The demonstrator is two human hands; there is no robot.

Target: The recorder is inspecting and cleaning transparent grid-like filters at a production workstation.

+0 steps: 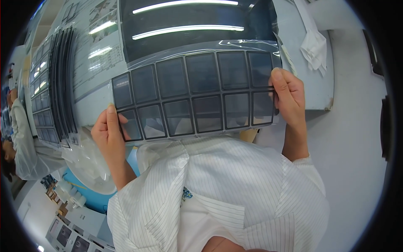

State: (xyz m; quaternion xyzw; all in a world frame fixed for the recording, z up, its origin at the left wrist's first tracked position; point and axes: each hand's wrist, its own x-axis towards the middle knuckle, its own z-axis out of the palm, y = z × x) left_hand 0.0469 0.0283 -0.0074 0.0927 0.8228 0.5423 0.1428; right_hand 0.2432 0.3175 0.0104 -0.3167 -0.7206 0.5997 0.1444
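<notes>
Left grip, right grip hold tray edges.

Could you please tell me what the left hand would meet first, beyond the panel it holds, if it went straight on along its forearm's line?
Probably the printed sheet on the table, though depth is unclear: the left hand, gripping the panel, may pass above it.

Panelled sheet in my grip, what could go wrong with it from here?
The panelled sheet is held only by its ends, in the left grip and right grip, so its middle might bend or one end slip. Left fingers show through the lower-left window, so they could smudge it.
</notes>
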